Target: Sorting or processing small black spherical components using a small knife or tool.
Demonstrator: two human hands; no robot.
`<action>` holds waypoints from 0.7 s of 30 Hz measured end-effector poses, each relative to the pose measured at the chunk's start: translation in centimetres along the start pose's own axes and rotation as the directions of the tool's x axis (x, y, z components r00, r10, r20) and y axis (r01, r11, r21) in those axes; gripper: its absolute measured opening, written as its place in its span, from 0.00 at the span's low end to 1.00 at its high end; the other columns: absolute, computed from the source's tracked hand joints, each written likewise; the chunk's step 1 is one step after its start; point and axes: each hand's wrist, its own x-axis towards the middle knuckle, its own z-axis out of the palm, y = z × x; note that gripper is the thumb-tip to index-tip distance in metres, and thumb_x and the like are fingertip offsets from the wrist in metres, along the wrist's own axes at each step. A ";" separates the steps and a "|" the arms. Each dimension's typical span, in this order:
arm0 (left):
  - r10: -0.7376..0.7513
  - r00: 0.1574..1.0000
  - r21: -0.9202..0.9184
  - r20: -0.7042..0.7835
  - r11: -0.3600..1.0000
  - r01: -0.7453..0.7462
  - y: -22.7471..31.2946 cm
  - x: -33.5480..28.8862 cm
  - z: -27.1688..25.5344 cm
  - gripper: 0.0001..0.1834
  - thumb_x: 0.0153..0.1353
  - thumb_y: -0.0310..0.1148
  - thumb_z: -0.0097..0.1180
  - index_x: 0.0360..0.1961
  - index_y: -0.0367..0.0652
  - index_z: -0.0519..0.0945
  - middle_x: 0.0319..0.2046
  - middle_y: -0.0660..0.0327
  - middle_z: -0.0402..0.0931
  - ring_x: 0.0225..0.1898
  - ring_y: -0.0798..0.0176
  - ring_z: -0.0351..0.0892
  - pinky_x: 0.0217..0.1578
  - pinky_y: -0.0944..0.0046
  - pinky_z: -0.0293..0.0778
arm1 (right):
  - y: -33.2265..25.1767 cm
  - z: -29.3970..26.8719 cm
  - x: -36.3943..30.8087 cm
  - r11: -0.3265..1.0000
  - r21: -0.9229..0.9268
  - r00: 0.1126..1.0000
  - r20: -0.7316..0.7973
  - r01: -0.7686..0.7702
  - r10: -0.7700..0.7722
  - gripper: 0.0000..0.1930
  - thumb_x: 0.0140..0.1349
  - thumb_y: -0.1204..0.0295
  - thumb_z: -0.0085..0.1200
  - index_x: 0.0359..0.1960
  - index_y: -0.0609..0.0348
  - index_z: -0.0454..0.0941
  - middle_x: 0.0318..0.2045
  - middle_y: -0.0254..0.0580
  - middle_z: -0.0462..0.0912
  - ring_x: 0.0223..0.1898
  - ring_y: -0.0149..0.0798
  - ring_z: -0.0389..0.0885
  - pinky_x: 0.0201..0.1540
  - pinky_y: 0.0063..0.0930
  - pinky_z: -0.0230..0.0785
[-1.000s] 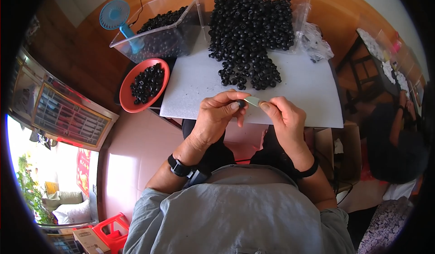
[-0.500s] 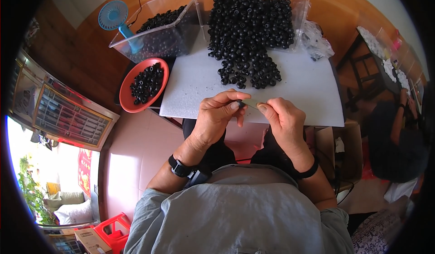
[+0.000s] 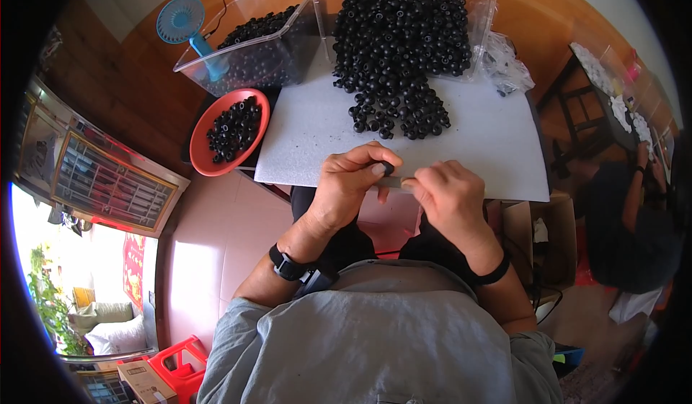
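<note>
Just over the near edge of a white-topped table (image 3: 303, 137), my left hand (image 3: 340, 186) pinches a small round black part (image 3: 388, 167) between thumb and fingertips. My right hand (image 3: 454, 193) is closed on a thin, flat, pale strip-like tool (image 3: 391, 182), probably a blade. Its free end lies just below the black part, against or close to my left fingers; whether it touches the part I cannot tell. Beyond my hands, a heap of similar black round parts (image 3: 400, 43) spills toward me from a clear bin (image 3: 484, 33) tipped on its side.
To the left, an orange-red bowl (image 3: 203, 155) holds more black parts, below a clear plastic tub (image 3: 285, 69) of them. A blue fan (image 3: 180, 20) is fixed to the tub. Crumpled plastic (image 3: 504, 65) lies right of the heap. Another person (image 3: 627, 224) works at far right.
The strip-like tool has swung from above the black part's right side to below it. My right hand has dropped slightly and turned. The black part now shows its rounded side.
</note>
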 end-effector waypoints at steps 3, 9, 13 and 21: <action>0.020 1.000 0.014 -0.012 1.000 -0.020 0.7 -0.2 0.2 0.11 0.68 0.18 0.51 0.47 0.30 0.83 0.41 0.55 0.79 0.35 0.63 0.79 0.29 0.66 0.78 | 0.0 0.7 -0.2 0.991 0.116 0.987 -0.137 -0.062 0.078 0.10 0.61 0.68 0.66 0.29 0.56 0.77 0.21 0.37 0.78 0.22 0.42 0.77 0.22 0.36 0.66; 0.430 0.859 0.612 -0.278 0.769 -0.188 7.2 -1.3 -3.6 0.16 0.61 0.14 0.52 0.48 0.30 0.85 0.38 0.57 0.80 0.31 0.69 0.76 0.29 0.71 0.75 | 0.3 0.3 -1.0 0.950 0.245 0.966 -0.124 -0.192 0.228 0.10 0.60 0.69 0.67 0.28 0.56 0.78 0.19 0.37 0.76 0.21 0.40 0.74 0.22 0.35 0.65; 0.592 0.775 0.943 -0.219 0.332 0.013 12.0 -2.3 -11.5 0.15 0.58 0.18 0.57 0.46 0.38 0.87 0.42 0.63 0.81 0.41 0.68 0.77 0.38 0.69 0.75 | 0.1 0.2 -0.8 0.955 0.237 0.966 -0.147 -0.176 0.215 0.10 0.60 0.68 0.68 0.27 0.55 0.78 0.20 0.36 0.78 0.21 0.40 0.75 0.22 0.35 0.66; 0.438 0.880 0.974 0.185 -0.200 -0.106 7.1 1.1 -7.6 0.23 0.53 0.33 0.71 0.52 0.45 0.84 0.56 0.53 0.77 0.57 0.44 0.71 0.59 0.49 0.71 | 0.1 0.1 -0.9 0.959 0.229 0.968 -0.148 -0.165 0.202 0.10 0.60 0.68 0.67 0.28 0.56 0.78 0.21 0.35 0.79 0.22 0.40 0.76 0.23 0.34 0.67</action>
